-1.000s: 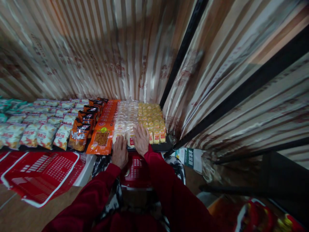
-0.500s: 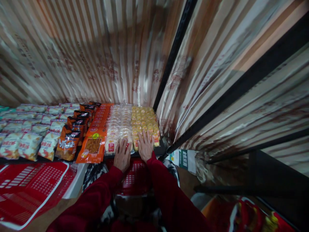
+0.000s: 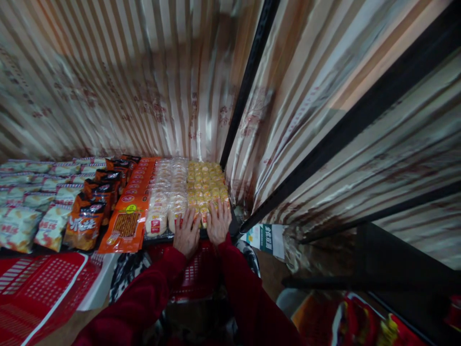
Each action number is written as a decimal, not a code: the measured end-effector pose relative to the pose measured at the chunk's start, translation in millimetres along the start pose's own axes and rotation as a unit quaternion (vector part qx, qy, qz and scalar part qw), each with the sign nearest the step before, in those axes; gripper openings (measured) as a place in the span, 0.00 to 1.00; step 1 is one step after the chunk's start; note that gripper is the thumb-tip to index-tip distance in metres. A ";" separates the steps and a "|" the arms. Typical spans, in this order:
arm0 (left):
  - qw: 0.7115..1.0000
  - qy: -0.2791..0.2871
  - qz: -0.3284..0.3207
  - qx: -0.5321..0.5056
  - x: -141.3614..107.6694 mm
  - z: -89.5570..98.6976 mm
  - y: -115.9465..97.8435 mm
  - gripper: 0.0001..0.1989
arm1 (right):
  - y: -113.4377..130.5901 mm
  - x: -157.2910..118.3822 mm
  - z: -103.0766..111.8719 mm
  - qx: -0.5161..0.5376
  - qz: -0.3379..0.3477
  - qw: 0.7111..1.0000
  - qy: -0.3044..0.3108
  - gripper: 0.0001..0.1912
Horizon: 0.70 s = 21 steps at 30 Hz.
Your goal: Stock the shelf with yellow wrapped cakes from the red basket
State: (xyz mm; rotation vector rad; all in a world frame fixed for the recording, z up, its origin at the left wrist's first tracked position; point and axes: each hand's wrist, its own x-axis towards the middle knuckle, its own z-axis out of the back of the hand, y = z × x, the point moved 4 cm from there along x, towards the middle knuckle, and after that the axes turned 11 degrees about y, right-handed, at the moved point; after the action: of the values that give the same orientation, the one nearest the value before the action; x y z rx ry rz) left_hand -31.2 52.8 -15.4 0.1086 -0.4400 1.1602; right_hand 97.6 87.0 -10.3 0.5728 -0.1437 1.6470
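Note:
My left hand (image 3: 187, 234) lies with its fingers stretched over the front end of the clear-wrapped white round snacks (image 3: 163, 192), where they meet the yellow-wrapped snacks (image 3: 205, 180). Against the front of the yellow rows rests my right hand (image 3: 218, 223), its fingers spread and nothing gripped. Both sets of snacks stand in tight rows on a dark shelf (image 3: 165, 238). Just left of them are flat orange packets of stick-shaped snacks (image 3: 126, 223), overlapping one another.
Orange-and-black bags (image 3: 85, 223) and white snack bags (image 3: 54, 223) fill the left of the shelf. Red baskets (image 3: 46, 278) stand below. A black post (image 3: 248, 86) rises behind, before striped sheeting (image 3: 162, 72). Red and yellow packages (image 3: 374, 322) lie at lower right.
The view has shifted, so the shelf goods appear further left. My left hand has moved right across the packs, closer to my right hand, which stays at the yellow rows.

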 end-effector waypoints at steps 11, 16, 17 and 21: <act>1.000 -0.005 0.002 -0.001 27.7 14.5 2.4 0.25 | -0.3 37.9 11.7 0.002 0.006 1.000 0.025 0.23; 1.000 0.008 -0.007 0.003 33.5 10.6 7.3 0.24 | -1.8 34.7 3.5 0.004 0.018 0.999 0.044 0.22; 1.000 0.009 -0.008 0.002 33.4 10.6 7.3 0.24 | -2.3 33.9 2.7 0.004 0.017 0.999 0.042 0.22; 1.000 0.006 0.004 0.000 36.7 15.6 3.6 0.24 | -3.3 39.7 4.9 0.004 0.009 1.000 0.023 0.22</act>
State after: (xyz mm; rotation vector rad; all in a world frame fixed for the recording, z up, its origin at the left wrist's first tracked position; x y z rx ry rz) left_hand -26.9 81.1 12.6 0.0995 -0.4305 1.1676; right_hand 100.1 121.1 10.8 0.5403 -0.1090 1.6766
